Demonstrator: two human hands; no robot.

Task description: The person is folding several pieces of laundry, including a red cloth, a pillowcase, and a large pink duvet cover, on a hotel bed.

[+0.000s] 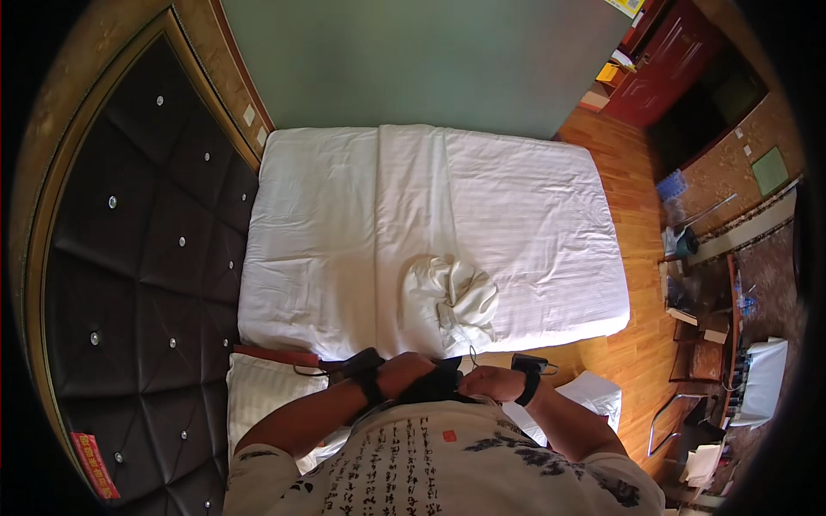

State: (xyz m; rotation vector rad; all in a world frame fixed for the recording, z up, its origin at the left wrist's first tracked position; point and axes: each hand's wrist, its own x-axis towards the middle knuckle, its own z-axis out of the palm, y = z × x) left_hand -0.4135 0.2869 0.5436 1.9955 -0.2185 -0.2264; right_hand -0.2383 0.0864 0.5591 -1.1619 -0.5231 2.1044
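My left hand [408, 375] is at my waist, its fingers bent against dark cloth [433, 382]. Close by on the right, my right hand [493, 384] has its fingers curled at the same cloth; what lies inside them is hidden. A thin pale cable [473, 353] loops up just above the right fingers. Both wrists wear black straps with a dark box-like device, one on the left [362, 363] and one on the right [529, 364]. Beyond my hands, a crumpled white cloth bundle [452, 297] rests on the near edge of a bed with a white striped sheet [535, 213].
A dark tufted headboard [161, 290] runs along the left. Beside me lie a white striped pillow [274, 380] and white bedding [597, 396]. Wooden floor [635, 361] leads to chairs [697, 361] and a desk [735, 322] at right. A green-grey partition [413, 64] stands behind the bed.
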